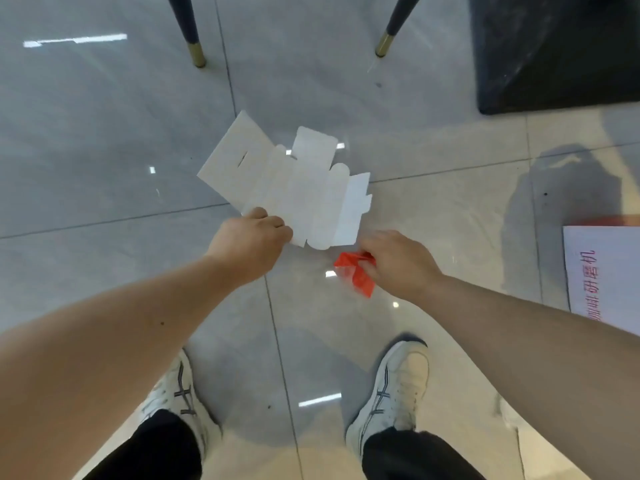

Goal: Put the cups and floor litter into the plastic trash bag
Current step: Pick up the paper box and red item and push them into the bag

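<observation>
Two bare hands reach forward and down over a glossy grey tiled floor; the left hand pinches the near edge of a flattened white cardboard box, its fingers closed on the card, so the sheet spreads out flat beyond the hand, with its flaps open and a small slot cut in the far left panel; I cannot tell if the far part of the card touches the floor or hangs just above it. The right hand is closed around a crumpled red wrapper; part of the wrapper sticks out to the left and below the fist, just beside the near right corner of the card. Both pieces of litter are in the hands, in front of the person's two white sneakers; black trousers cover the ankles. At the top, two dark chair legs with gold tips stand on the floor; a black block fills the upper right corner; at the right edge lies a white sheet with red print, well apart from the hands.
</observation>
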